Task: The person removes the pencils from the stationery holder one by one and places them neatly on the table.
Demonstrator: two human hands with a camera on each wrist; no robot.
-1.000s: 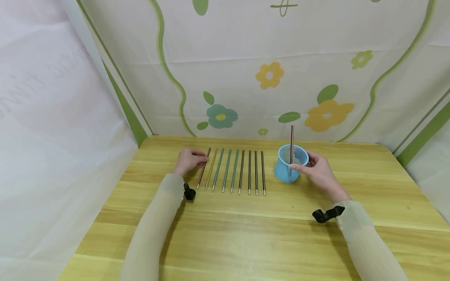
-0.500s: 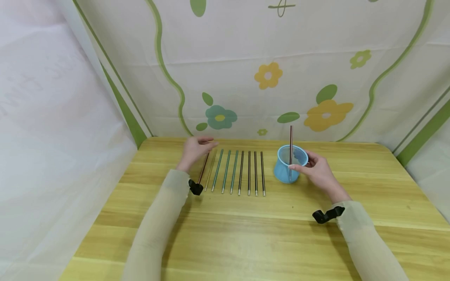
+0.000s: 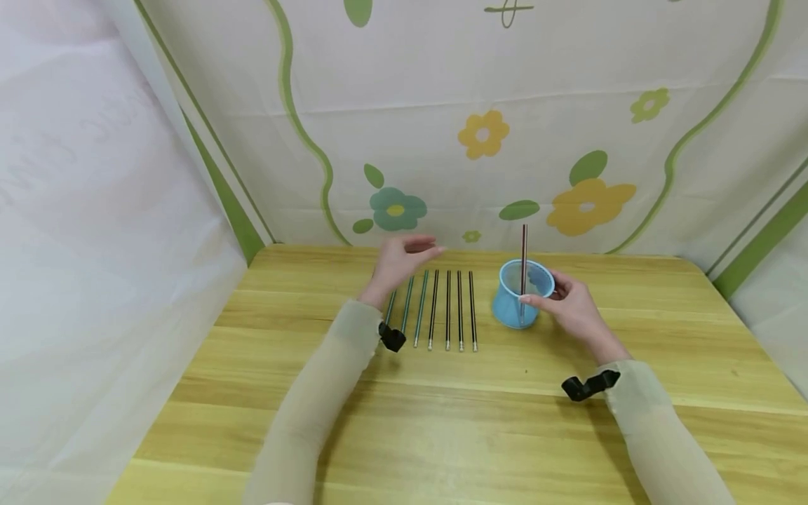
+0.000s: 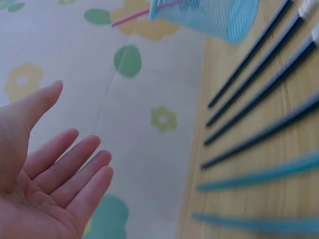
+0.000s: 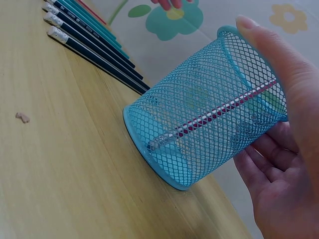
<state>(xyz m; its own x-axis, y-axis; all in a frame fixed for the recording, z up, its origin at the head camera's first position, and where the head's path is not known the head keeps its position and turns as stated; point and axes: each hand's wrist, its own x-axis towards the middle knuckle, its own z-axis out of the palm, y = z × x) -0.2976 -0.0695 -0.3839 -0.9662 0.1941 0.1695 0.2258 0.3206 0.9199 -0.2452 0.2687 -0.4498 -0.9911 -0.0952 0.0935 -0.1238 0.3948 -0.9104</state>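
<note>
My left hand (image 3: 400, 263) hovers with relaxed, spread fingers above the far ends of the teal pencils (image 3: 421, 308) and holds nothing; the left wrist view shows its bare palm. My right hand (image 3: 571, 308) grips a light blue mesh pen holder (image 5: 199, 109), thumb at the rim and fingers behind it. Inside the holder a dark red striped pencil (image 3: 524, 252) stands, its eraser end down. Several black pencils (image 3: 459, 312) lie in a row between my hands, beside the teal ones. A red pencil (image 5: 94, 11) in the row shows in the right wrist view; my left arm covers it in the head view.
Everything rests on a wooden table (image 3: 454, 428). A white flower-printed cloth (image 3: 404, 140) rises behind its far edge. In the right wrist view a small brown scrap (image 5: 22, 117) lies on the table. Black wrist mounts (image 3: 590, 386) stick out from the sleeves.
My left hand has moved right and away from the red pencil, over the teal ones, covering the red and gold pencils in the head view. The right hand and pen holder stay put.
</note>
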